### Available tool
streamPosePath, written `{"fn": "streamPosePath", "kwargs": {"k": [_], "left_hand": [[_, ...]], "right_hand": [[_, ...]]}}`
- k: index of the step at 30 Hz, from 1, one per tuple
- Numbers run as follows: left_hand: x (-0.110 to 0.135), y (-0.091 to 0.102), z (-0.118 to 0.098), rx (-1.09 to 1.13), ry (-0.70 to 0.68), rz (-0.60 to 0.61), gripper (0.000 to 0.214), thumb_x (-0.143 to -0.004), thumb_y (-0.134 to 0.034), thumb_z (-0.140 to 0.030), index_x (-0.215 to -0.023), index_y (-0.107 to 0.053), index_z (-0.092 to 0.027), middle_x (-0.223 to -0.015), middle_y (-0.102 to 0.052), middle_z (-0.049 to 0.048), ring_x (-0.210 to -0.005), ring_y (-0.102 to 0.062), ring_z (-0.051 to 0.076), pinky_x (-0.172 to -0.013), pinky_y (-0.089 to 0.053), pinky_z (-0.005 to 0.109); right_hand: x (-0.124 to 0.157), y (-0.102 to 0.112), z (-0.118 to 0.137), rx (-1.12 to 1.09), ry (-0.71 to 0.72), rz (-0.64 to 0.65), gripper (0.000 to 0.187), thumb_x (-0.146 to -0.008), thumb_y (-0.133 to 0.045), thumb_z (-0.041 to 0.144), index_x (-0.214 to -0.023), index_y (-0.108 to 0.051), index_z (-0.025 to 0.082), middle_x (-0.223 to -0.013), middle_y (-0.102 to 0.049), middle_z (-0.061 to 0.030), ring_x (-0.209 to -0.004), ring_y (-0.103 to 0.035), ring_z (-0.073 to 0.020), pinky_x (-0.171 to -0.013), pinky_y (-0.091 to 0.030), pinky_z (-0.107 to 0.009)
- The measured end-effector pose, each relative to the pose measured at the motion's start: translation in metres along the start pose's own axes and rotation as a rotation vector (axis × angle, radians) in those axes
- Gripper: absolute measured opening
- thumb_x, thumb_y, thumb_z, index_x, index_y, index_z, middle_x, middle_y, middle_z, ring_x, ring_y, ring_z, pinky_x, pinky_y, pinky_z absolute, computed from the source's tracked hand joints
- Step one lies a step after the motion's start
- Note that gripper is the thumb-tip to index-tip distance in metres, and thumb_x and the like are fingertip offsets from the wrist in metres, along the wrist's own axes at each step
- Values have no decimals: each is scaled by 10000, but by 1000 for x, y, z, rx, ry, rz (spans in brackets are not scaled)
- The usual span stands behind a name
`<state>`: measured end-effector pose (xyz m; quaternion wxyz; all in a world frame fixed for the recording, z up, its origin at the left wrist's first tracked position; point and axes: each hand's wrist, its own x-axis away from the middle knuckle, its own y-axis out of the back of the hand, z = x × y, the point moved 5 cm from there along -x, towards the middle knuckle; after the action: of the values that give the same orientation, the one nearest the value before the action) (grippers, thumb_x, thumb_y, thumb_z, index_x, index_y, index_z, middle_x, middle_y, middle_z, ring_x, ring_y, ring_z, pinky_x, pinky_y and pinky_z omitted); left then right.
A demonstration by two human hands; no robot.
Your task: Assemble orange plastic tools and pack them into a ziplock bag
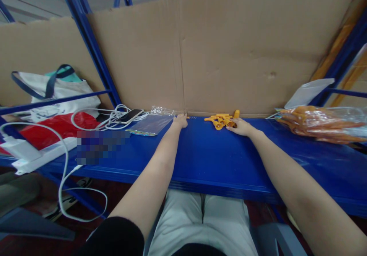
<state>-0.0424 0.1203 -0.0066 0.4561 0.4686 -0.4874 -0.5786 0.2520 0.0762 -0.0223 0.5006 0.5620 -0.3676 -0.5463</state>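
Observation:
Several orange plastic pieces with narrow stems and flared, funnel-like ends (218, 125) lie in a small pile at the back of the blue tabletop (206, 153). My right hand (242, 127) is at the pile's right side, thumb in front, its fingers curled around a flared end. Another orange piece (236, 114) stands up just behind that hand. To the left, my left hand (180, 121) rests near the cardboard wall with its fingers drawn together. A thin, spring-like item (193, 117) lies right beside those fingertips; whatever is between them is hidden.
Left of my left hand lies a clear plastic bag (151, 125), then a phone (129, 116), white cables and a power strip (47, 156). Bagged orange pieces (318, 124) sit at the right. A cardboard wall (229, 49) closes off the back.

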Motion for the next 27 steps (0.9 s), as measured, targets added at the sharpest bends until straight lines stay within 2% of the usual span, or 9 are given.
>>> {"fn": "streamPosePath", "kwargs": {"k": [4,6,9,11,14,17,20,23,27], "left_hand": [[2,12,-10,-70,-42,-2,496,-909,-388,-177,-1371,-568,-179,-1496,-469,139,-1395,-409,278,-1105,-390,426],[3,18,-17,-60,-67,22,457,-896,-436,-179,-1313,-622,-155,-1423,-546,158,-1347,-474,280,-1067,-431,387],[5,23,-24,-40,-117,87,391,-880,-495,-203,-1201,-699,-114,-1197,-696,170,-1174,-624,262,-974,-490,302],[10,23,-27,-30,-164,88,362,-881,-491,-210,-1128,-736,-109,-1088,-735,157,-1093,-667,252,-946,-499,282],[21,18,-26,4,-188,-8,378,-888,-446,-182,-1120,-739,-125,-1159,-707,144,-1123,-647,247,-975,-485,290],[31,8,-20,52,-172,-110,402,-892,-450,-188,-1215,-686,-151,-1293,-625,130,-1216,-576,252,-1043,-448,314],[34,-3,-16,95,-172,-116,442,-906,-435,-199,-1308,-618,-203,-1357,-590,79,-1270,-522,233,-1084,-415,318],[30,-7,-13,142,-170,-94,467,-911,-435,-210,-1357,-573,-216,-1397,-574,58,-1291,-505,226,-1103,-402,326],[25,-7,-10,165,-170,-69,473,-912,-447,-228,-1371,-558,-226,-1422,-566,49,-1307,-504,228,-1111,-398,336]], "right_hand": [[-2,-3,2,15,36,29,639,-912,-477,536,-1388,-542,116,-1339,-595,-201,-1209,-595,-317,-991,-478,-381],[-1,0,5,29,37,31,613,-918,-472,513,-1388,-544,126,-1325,-612,-186,-1199,-605,-310,-982,-483,-372],[3,6,12,45,-4,22,574,-922,-477,491,-1381,-556,155,-1297,-639,-164,-1170,-627,-309,-957,-497,-379],[6,11,19,53,-29,13,528,-934,-466,468,-1343,-587,158,-1281,-649,-167,-1154,-636,-317,-941,-504,-393],[12,15,32,52,-37,20,455,-957,-434,420,-1253,-637,142,-1237,-669,-184,-1114,-653,-321,-923,-500,-412],[15,16,42,31,-5,29,438,-956,-443,402,-1238,-629,122,-1221,-673,-182,-1075,-669,-304,-925,-483,-399],[16,17,45,18,27,30,489,-959,-424,427,-1300,-583,115,-1270,-649,-178,-1098,-658,-315,-919,-477,-401],[16,21,41,42,17,-6,491,-988,-321,389,-1306,-587,126,-1312,-627,-178,-1175,-613,-332,-945,-466,-430],[12,29,28,93,-69,-77,489,-992,-260,310,-1272,-614,122,-1356,-588,-190,-1258,-550,-322,-1014,-420,-464]]}}
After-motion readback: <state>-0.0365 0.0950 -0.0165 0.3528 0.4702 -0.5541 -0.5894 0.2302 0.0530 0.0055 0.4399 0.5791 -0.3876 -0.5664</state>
